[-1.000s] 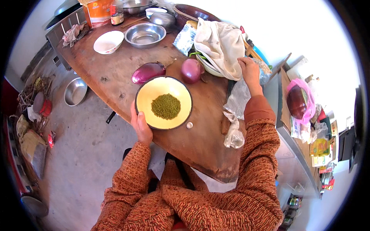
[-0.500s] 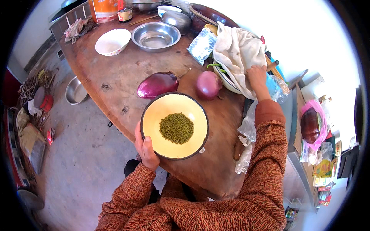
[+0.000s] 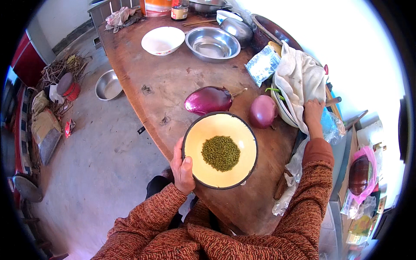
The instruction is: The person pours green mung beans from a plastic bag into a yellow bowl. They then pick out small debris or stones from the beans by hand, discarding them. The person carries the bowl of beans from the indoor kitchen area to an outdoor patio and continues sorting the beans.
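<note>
My left hand (image 3: 184, 169) grips the left rim of a cream enamel bowl (image 3: 199, 141) with a dark edge, thumb on the outer side facing me. A small heap of green mung beans (image 3: 221, 153) lies in its middle. At the right, my right hand (image 3: 314, 115) has its fingers curled on the lower edge of a cream cloth (image 3: 297, 71), draped over a pale basin (image 3: 279, 107) with green peppers (image 3: 275, 91) peeking out. Just beyond the bowl, a purple eggplant (image 3: 209, 100) and a round purple eggplant (image 3: 263, 112) lie on the table.
The brown wooden table (image 3: 164, 82) carries a white bowl (image 3: 162, 40), a steel basin (image 3: 212, 43), a sauce bottle (image 3: 179, 9) and a blue-white packet (image 3: 262, 64). Crumpled plastic (image 3: 292, 182) lies along its right edge. A metal basin (image 3: 108, 85) rests on the floor at left.
My view has turned left, so the whole scene shifts rightward. The bowl stays in my left hand above the table's near part; my right hand stays at the cloth's edge.
</note>
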The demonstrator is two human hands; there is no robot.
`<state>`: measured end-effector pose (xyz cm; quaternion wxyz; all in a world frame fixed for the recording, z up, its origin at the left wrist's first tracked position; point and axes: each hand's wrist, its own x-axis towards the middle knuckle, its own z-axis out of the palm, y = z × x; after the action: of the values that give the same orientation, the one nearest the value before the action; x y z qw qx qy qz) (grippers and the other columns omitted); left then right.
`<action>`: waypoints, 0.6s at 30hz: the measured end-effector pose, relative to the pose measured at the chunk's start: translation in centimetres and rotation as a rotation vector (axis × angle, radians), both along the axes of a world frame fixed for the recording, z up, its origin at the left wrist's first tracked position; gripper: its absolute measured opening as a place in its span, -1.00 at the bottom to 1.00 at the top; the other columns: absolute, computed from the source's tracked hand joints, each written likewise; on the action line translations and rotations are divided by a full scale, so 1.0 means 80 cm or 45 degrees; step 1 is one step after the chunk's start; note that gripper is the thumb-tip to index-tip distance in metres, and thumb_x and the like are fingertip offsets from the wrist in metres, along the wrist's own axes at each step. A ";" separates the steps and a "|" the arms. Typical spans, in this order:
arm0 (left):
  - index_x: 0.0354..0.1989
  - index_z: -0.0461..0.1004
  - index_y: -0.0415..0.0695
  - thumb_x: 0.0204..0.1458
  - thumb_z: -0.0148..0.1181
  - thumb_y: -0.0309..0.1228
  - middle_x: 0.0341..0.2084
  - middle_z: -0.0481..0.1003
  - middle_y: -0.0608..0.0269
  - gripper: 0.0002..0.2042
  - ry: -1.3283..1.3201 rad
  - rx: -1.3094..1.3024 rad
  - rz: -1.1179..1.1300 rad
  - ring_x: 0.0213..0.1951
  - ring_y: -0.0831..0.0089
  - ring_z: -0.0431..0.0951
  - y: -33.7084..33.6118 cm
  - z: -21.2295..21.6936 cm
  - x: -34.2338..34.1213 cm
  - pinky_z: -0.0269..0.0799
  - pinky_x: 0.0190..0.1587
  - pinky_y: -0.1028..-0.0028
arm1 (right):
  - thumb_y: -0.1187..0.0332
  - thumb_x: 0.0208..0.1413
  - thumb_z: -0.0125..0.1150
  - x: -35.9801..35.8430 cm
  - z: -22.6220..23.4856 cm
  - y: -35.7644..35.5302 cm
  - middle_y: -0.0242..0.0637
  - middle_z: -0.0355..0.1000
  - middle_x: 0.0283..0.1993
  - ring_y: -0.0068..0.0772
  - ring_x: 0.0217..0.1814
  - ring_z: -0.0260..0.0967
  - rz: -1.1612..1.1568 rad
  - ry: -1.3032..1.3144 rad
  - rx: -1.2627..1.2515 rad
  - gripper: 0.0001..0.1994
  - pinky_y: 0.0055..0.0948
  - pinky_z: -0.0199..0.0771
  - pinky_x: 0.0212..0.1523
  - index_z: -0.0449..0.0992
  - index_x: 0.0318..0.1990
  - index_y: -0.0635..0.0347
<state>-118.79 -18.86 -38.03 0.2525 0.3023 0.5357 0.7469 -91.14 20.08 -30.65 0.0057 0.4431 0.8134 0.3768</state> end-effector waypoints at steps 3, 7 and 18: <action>0.21 0.13 -0.39 0.10 -0.12 -0.15 0.06 0.33 -0.01 -0.40 0.031 -0.009 -0.006 0.12 0.28 0.32 -0.002 -0.002 -0.003 0.17 0.19 0.38 | 0.42 -0.02 0.04 0.004 -0.004 0.006 -0.39 0.50 -0.41 -0.36 -0.15 0.38 -0.045 -0.030 0.008 -0.80 -0.09 0.12 0.05 0.62 -0.52 0.01; 0.21 0.13 -0.39 0.11 -0.13 -0.17 0.07 0.32 -0.02 -0.41 0.022 -0.006 0.009 0.12 0.27 0.31 -0.006 -0.010 -0.004 0.17 0.19 0.38 | 0.39 -0.03 0.06 0.004 -0.005 0.004 -0.38 0.48 -0.41 -0.33 -0.14 0.36 0.027 -0.091 0.055 -0.83 -0.08 0.11 0.05 0.60 -0.52 0.02; 0.20 0.14 -0.37 0.12 -0.16 -0.29 0.06 0.33 -0.01 -0.48 0.089 0.021 0.013 0.13 0.27 0.32 -0.022 -0.013 -0.012 0.18 0.19 0.37 | 0.29 0.06 0.11 -0.029 0.055 -0.069 -0.26 0.45 -0.29 -0.16 -0.16 0.33 0.125 0.767 0.104 -0.83 -0.13 0.26 -0.12 0.54 -0.36 0.18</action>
<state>-119.78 -20.64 -39.07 0.2273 0.3275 0.5395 0.7417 -93.48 14.57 -26.26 -0.2717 0.4948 0.7832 0.2606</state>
